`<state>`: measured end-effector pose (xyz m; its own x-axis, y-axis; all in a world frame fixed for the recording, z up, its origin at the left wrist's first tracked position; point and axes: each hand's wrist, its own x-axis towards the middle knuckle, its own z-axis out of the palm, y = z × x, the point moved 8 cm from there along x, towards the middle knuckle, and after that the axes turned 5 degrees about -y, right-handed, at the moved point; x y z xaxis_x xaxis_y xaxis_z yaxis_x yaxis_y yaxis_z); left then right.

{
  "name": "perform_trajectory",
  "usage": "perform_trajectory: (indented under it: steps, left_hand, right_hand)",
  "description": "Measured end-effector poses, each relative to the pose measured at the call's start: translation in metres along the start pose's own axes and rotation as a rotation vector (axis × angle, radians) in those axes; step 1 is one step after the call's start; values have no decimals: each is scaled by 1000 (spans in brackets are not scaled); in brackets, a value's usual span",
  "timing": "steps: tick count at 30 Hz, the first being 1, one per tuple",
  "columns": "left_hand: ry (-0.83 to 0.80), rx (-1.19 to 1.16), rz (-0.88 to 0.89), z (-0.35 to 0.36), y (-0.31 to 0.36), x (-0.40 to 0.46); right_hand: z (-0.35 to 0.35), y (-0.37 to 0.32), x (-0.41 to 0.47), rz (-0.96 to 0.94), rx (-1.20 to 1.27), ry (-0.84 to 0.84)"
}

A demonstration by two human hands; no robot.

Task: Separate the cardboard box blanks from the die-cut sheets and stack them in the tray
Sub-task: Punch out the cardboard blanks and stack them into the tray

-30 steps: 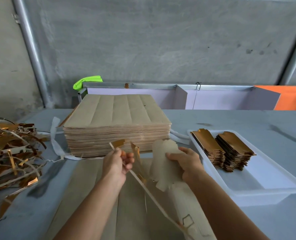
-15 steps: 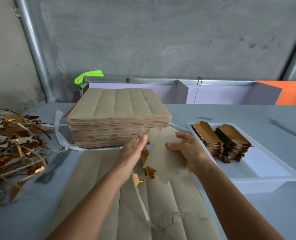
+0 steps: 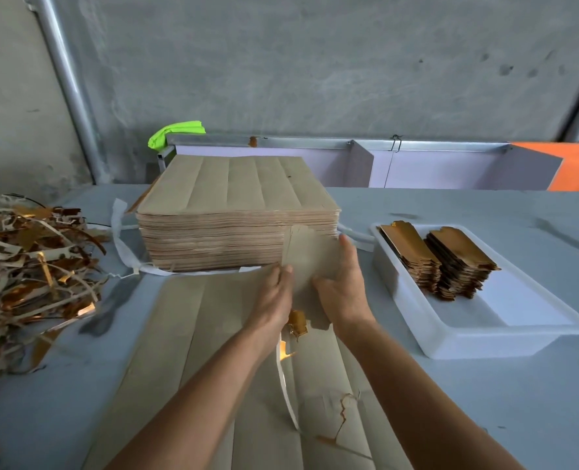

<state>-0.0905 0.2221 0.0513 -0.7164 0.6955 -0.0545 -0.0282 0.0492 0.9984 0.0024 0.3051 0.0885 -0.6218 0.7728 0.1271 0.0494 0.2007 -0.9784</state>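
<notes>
You're holding a cardboard blank (image 3: 310,256) up between both hands, just in front of the near right corner of the big stack of die-cut sheets (image 3: 237,215). Your left hand (image 3: 274,293) is pressing against the blank's left edge with the fingers mostly straight and close together. Your right hand (image 3: 344,286) is gripping the right side, thumb curling onto the front face and fingers reaching up along the edge. The two hands are sitting close together with just the blank between them.

Under your forearms a loose die-cut sheet (image 3: 196,351) is lying flat at the desk's near edge, with a torn patch and a thin white strip (image 3: 283,378) dangling off it. The white tray (image 3: 484,320) is sitting toward the desk's right edge, and two piles of gold-faced blanks (image 3: 451,259) are stacked in its far end. Scrap trimmings (image 3: 26,266) are heaping up along the left edge.
</notes>
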Motion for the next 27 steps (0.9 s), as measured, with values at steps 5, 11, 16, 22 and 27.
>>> perform_trajectory:
  steps: [5,11,16,22,27]
  left_hand:
    - [239,55,170,-51,1,-8]
    - [85,-231,177,-58,0,-6]
    - [62,-423,118,-53,-7,-4]
    - [107,-391,103,-56,-9,0]
    - [242,-279,188,-79,-2,8]
  right_hand:
    - [-40,-5,12,-23,-317,109]
    - [-4,3,22,-125,-977,-32]
    - [53,20,26,-215,-1167,-225]
    - [80,28,34,-176,-1261,-135]
    - [57,23,35,-131,-1016,-71]
